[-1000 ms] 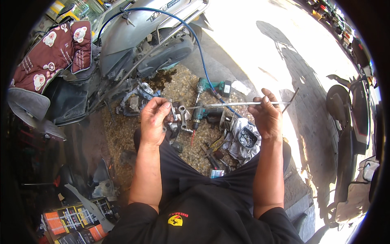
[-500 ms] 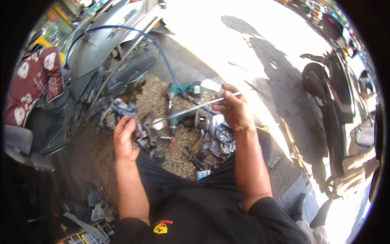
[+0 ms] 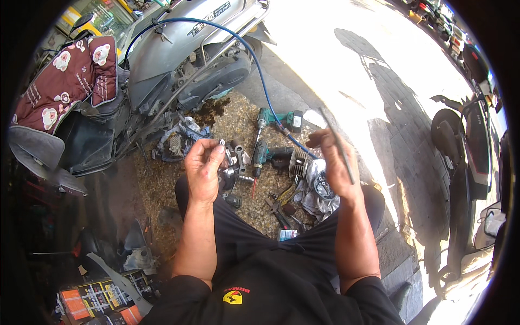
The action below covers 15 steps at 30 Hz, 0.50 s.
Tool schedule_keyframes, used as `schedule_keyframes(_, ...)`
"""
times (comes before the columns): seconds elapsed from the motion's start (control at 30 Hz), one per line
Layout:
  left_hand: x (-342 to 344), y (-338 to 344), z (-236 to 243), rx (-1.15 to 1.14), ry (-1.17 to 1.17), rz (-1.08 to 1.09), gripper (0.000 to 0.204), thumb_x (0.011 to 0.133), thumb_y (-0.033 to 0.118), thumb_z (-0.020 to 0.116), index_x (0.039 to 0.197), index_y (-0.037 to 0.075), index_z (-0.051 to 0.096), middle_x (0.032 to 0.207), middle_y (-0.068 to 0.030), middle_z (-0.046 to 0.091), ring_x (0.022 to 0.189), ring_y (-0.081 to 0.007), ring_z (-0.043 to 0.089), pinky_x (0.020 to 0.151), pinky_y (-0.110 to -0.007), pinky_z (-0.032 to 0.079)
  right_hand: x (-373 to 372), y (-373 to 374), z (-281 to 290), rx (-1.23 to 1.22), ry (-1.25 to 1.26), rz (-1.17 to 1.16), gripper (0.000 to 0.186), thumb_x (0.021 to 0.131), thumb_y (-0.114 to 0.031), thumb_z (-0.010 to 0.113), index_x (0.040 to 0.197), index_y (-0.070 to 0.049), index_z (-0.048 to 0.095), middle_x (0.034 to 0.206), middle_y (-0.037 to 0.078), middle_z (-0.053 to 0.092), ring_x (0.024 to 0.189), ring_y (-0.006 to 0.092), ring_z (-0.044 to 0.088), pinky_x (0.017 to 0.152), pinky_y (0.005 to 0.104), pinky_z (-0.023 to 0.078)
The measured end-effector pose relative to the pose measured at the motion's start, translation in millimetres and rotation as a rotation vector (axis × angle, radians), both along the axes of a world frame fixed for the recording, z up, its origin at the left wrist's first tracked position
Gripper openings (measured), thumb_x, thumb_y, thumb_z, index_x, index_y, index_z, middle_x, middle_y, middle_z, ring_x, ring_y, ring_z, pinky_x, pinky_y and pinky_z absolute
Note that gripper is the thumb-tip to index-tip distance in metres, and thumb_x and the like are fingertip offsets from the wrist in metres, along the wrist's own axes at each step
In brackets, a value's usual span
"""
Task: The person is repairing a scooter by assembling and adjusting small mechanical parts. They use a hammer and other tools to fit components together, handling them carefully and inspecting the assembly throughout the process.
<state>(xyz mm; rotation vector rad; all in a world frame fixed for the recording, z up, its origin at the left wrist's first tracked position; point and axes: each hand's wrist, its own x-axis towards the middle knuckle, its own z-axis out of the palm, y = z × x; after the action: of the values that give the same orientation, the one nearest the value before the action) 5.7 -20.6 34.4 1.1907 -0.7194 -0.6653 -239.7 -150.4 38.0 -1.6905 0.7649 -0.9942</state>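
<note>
Landmark is the nearer green drill (image 3: pixel 261 154), lying on the pebbled ground (image 3: pixel 245 208) in front of you, chuck toward you, with a thin red piece (image 3: pixel 254 187) at its chuck end. Your left hand (image 3: pixel 202 173) is raised, left of that drill, thumb and fingers clamped in a pinch on a small metal piece (image 3: pixel 221 142); you have that piece in view left of the drill's body, well apart from it. Your right hand (image 3: pixel 335 173) is up too, right of the drill, with a thin grey bar (image 3: pixel 338 145) slanting across it, one end near your wrist, other end out past the fingers; so the bar is well right of the drill. Those fingers are bent, but you can't tell from here whether they're clamped on the bar, grip partly hidden. Your two hands are well apart, drill showing between them. Left of the drill, just beside it: a greasy connecting rod (image 3: pixel 239 157) among other metal parts. Beyond the drill, a second green drill (image 3: pixel 266 116). Right of it, a finned cylinder (image 3: pixel 299 161), then a pale cloth (image 3: pixel 313 203) with a round metal part (image 3: pixel 324 186) on it. Toward you and right of the drill, a yellow-handled tool (image 3: pixel 287 194). Beyond the drill and left, a silver scooter (image 3: pixel 157 70), blue hose (image 3: pixel 259 62) arching over.
</note>
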Motion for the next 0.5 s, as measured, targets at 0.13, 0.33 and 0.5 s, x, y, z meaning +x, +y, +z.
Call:
schedule_keyframes(0.13, -6, -2, 9, -0.009, 0.064, 0.013, 0.011, 0.092, 0.006, 0.068, 0.098, 0.001, 0.061, 0.079, -0.0002, 0.062, 0.066, -0.0066, 0.055, 0.062, -0.022, 0.045, 22, 25, 18, 0.033, 0.018, 0.012, 0.045, 0.101, -0.041, 0.053, 0.110, 0.002, 0.064, 0.084, 0.012, 0.067, 0.078, 0.0166, 0.062, 0.071, 0.0323, 0.049)
schedule_keyframes(0.33, -8, -3, 10, -0.001, 0.079, 0.025, 0.017, 0.093, 0.010, 0.065, 0.106, 0.000, 0.062, 0.083, -0.0007, 0.065, 0.067, -0.0061, 0.057, 0.062, -0.021, 0.047, 48, 45, 21, -0.014, -0.013, 0.276, 0.049, 0.104, -0.040, 0.045, 0.092, 0.003, 0.064, 0.071, 0.012, 0.061, 0.065, 0.0200, 0.058, 0.061, 0.0339, 0.045)
schedule_keyframes(0.5, -12, -3, 10, -0.024, 0.057, -0.020, 0.013, 0.094, 0.010, 0.064, 0.102, 0.000, 0.063, 0.088, -0.0025, 0.067, 0.070, -0.0075, 0.061, 0.064, -0.022, 0.050, 66, 57, 16, -0.083, -0.138, 0.207, 0.037, 0.104, -0.025, 0.048, 0.083, 0.001, 0.061, 0.062, 0.010, 0.055, 0.055, 0.0195, 0.052, 0.054, 0.0336, 0.042)
